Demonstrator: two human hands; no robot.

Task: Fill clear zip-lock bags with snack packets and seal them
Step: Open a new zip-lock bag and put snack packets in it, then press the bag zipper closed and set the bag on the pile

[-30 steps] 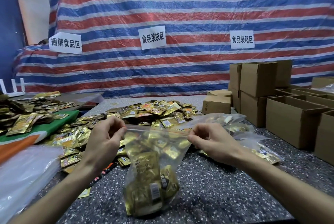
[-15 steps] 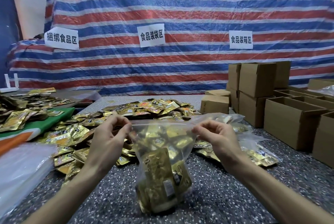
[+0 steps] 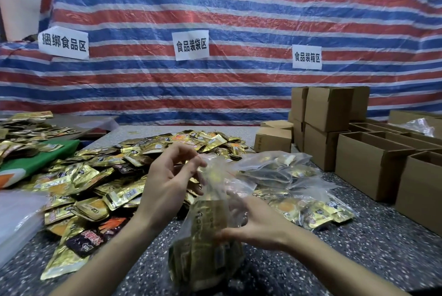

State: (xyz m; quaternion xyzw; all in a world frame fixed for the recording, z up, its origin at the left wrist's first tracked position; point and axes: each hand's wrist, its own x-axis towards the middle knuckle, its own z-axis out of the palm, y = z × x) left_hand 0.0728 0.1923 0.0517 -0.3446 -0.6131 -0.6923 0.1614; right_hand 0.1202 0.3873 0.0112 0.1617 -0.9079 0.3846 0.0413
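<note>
- Bag (image 3: 205,251): clear zip-lock, 1 in hand, upright on the table (image 3: 358,259), front centre; lower part packed with gold packets.
- Left hand (image 3: 168,183): thumb and forefinger pinched together on the bag's top edge; other fingers loosely curled, apart.
- Right hand (image 3: 259,222): fingers and thumb curled round the bag's middle, gripping it.
- Seal: cannot tell whether the strip is pressed closed; judged filled, with sealing the step in hand.
- Loose packets (image 3: 114,183): large heap just behind and to the left, unbagged; much work left.
- Filled bags (image 3: 275,171): several lying right of the heap, apparently done.
- Boxes (image 3: 373,166): open cardboard, far right.
</note>
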